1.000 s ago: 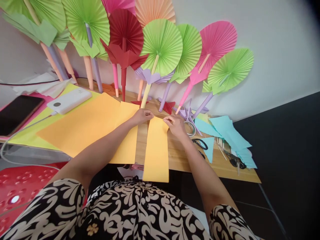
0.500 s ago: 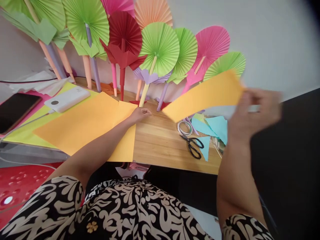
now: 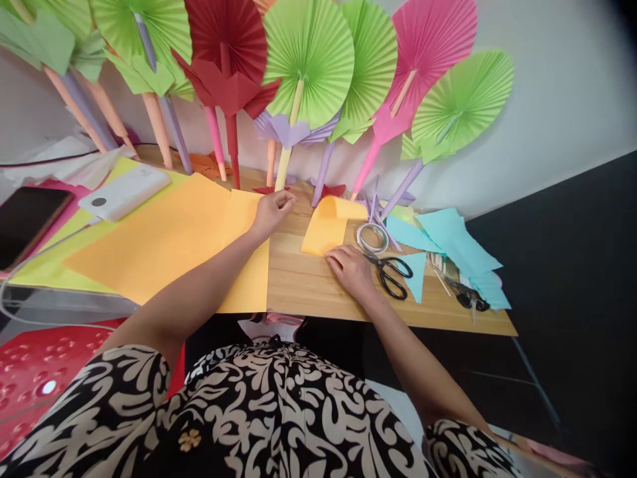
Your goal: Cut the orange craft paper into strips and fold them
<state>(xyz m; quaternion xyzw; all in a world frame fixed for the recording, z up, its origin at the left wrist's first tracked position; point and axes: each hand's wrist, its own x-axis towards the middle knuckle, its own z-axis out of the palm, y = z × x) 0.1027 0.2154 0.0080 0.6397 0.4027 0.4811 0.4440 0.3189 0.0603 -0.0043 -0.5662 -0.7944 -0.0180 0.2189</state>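
Observation:
A strip of yellow-orange paper (image 3: 326,229) lies on the table, its far end curled over to the right. My right hand (image 3: 352,269) is at the strip's near corner, fingers bent and closed on its edge. My left hand (image 3: 273,211) is closed in a loose curl, with nothing visible in it. It rests by the far right corner of the larger yellow-orange sheets (image 3: 169,232), and my left forearm crosses them. Just right of the strip are a roll of tape (image 3: 372,239) and black-handled scissors (image 3: 393,275).
Several folded paper fans, such as a green one (image 3: 308,63) and a dark red one (image 3: 226,40), lean on the wall. Blue paper scraps (image 3: 452,239) lie at right. A white power bank (image 3: 124,192) and a phone (image 3: 32,222) are at left. The table's front edge runs near my body.
My right hand has come down and left from the raised position, bringing the paper strip onto the table. My left hand stays nearly in place. The view has tilted downward.

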